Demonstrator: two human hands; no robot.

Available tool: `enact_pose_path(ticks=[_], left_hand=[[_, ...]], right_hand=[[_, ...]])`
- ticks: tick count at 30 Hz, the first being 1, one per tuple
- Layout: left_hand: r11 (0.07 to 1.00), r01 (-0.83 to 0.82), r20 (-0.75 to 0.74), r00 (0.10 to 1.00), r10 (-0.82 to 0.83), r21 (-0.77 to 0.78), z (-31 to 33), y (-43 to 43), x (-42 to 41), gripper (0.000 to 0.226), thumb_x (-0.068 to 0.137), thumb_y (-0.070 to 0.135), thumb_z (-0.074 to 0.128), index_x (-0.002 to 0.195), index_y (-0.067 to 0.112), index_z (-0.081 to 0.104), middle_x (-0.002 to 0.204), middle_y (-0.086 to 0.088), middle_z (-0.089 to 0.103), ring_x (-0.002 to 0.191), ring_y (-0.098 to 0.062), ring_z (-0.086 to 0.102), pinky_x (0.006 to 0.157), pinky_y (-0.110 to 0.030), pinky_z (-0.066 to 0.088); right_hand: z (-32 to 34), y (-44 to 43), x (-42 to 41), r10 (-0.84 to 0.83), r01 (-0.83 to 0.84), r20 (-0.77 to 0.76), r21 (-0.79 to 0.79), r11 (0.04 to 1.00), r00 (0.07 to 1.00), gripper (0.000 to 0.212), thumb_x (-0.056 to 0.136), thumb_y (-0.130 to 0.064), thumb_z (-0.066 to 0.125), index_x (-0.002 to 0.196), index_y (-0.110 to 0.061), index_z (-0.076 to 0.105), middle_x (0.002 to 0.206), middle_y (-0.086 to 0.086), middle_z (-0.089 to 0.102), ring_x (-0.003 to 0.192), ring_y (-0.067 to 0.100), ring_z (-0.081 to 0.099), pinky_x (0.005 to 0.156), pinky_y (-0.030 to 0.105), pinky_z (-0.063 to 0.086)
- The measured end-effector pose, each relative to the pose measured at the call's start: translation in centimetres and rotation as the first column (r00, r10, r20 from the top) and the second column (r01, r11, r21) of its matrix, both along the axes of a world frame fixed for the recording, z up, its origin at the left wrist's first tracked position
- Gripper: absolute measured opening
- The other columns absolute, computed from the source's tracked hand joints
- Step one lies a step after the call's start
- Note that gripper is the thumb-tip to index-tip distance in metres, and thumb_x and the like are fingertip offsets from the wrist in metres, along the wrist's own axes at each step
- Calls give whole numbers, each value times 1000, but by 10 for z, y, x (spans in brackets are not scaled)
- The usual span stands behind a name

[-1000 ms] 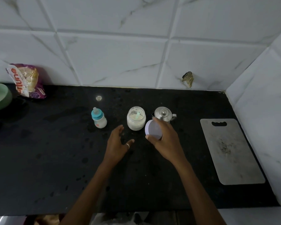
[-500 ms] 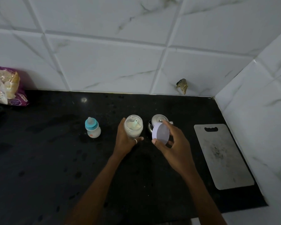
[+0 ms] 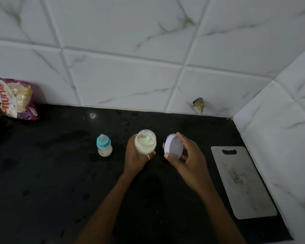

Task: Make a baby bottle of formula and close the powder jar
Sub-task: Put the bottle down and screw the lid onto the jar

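Overhead, from the head camera, a black worktop (image 3: 42, 182) ran along a wall of white marbled tiles (image 3: 123, 81), with a second tiled wall closing the corner on the right. Near the middle of the worktop stood the powder jar (image 3: 145, 142), open at the top, with pale powder inside and a light green scoop (image 3: 147, 137) resting in it. The left hand (image 3: 136, 156) was wrapped round the jar from its left and near side, its grip closed on the glass, a ring showing on one finger; whether the jar's base sat on the worktop or was slightly raised could not be told. Just beside the jar on the right, the right hand (image 3: 188, 160) held the round white lid (image 3: 173, 146), tilted so that its flat face turned toward the camera, pinched at the rim between thumb and fingertips. The lid was apart from the jar's mouth. Behind the lid a sliver of some dark metal thing showed, too hidden to name.

Left of the jar the baby bottle (image 3: 104, 145) stood upright, its teal collar and teat on, whitish liquid inside. A grey chopping board (image 3: 243, 182) lay flat at the right, near the side wall. At the far left a purple and white packet (image 3: 16, 99) leaned against the back tiles.
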State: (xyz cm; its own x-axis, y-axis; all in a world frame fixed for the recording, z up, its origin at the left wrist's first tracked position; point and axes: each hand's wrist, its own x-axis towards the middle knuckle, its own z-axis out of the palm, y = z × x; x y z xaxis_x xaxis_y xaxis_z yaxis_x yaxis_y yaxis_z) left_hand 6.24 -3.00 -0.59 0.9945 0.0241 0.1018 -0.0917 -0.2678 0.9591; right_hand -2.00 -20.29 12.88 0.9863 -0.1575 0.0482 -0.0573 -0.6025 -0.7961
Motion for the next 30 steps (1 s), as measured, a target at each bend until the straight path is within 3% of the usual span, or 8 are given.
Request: enact_pose_path(ticks=[3,6,10,17,20,24,28,30], left_hand=[[1000,-25,65,998,26,-14,34,15,3,85,61,23,99,120,59,49,123,30,58,116,-1,62,96,-25,53],[999,-2,102,995,8,-54,70,32,10,78,61,24,99,129,30,61,123,4,70,115,-20,69,95,-49,58],[995,100,174,980,-97,-5,126,49,4,61,66,8,93,120,13,67,110,-7,75,103,-31,74,83,-56,59],[985,136,253,954,-158,105,193,72,-20,70,62,9,96,110,47,62,108,13,72,102,-12,71,86,-36,59],[985,110,282,949,-144,131,205,78,-21,74,62,15,97,112,55,59,112,21,68,105,-5,68,88,-28,58],[976,136,224,959,-173,171,213,82,-12,65,64,26,96,120,29,63,113,7,73,105,-18,71,89,-43,61],[970,123,235,957,-172,210,223,82,-10,69,63,23,96,123,27,62,116,13,71,104,-9,70,87,-30,61],[968,128,233,956,-178,215,229,77,-8,60,62,19,95,114,30,67,105,15,74,98,-9,73,78,-25,61]], right_hand=[[17,9,8,42,-41,48,-14,999,998,76,83,-39,82,149,-42,43,143,-18,48,130,4,48,102,33,52],[42,18,20,105,-105,83,-6,994,991,76,84,-37,83,149,-40,44,140,-19,50,128,1,50,95,20,49],[86,26,36,246,-245,128,-27,969,961,76,83,-41,81,149,-42,44,141,-19,50,130,4,53,105,39,52],[179,36,55,487,-448,238,-201,871,840,78,83,-35,84,151,-38,45,143,-17,50,132,3,50,99,25,55],[203,42,61,561,-492,248,-292,820,790,78,83,-32,85,151,-35,46,144,-13,48,132,8,50,101,30,54],[218,49,65,665,-569,117,-424,705,737,75,84,-28,84,149,-39,48,142,-16,45,131,5,46,103,29,48],[226,56,67,704,-621,-54,-522,584,708,76,85,-17,80,149,-41,46,143,-15,43,129,3,41,101,14,39],[230,59,68,703,-637,-115,-543,547,702,77,85,-15,79,150,-41,45,145,-16,42,132,4,40,106,21,39]])
